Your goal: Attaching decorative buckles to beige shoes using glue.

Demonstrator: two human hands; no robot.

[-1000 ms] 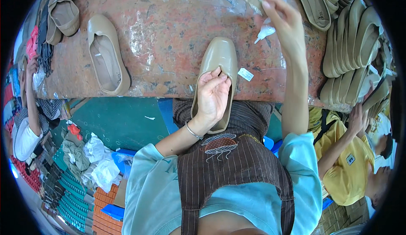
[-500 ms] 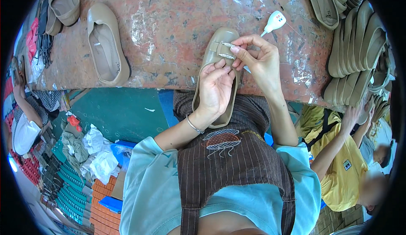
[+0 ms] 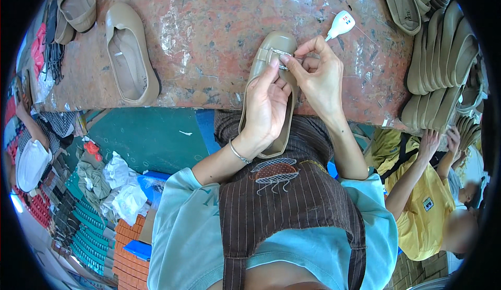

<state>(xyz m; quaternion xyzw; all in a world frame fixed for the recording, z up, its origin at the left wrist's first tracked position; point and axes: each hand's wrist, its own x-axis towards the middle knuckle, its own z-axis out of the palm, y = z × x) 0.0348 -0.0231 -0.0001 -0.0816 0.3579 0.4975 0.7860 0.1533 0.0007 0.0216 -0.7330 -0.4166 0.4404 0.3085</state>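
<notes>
Worn reddish-brown surface [image 3: 219, 39], glue-stained and glossy in patches, filling the upper half of the view. At centre, beige flat shoe [image 3: 279, 40] lying toe toward 12 o'clock, heel hanging over the near edge above a brown striped apron. Left hand [image 3: 266, 107] wrapped over the shoe's middle, fingers clenched around it, forefinger tip pressing beside a small glittery buckle trim [image 3: 282, 55] on the front strap. Right hand [image 3: 318, 81] at 1 o'clock of the shoe, fingers pinched on that same trim. Looks like the seating of the trim on the strap; probably calls for a steady pinch and square alignment before any let-go. Just beyond the right hand, at 1 o'clock, white applicator bottle [image 3: 340, 24] with small red marks, lying on its side. At 10 o'clock, second beige flat shoe [image 3: 128, 55], apart and untouched. At 2 to 3 o'clock, stacked tan insoles [image 3: 443, 65]. At 4 o'clock, co-worker in yellow shirt [image 3: 422, 222] with a small white square label. At 8 o'clock, crumpled white bags [image 3: 122, 196] and orange stacked packs [image 3: 130, 232].
</notes>
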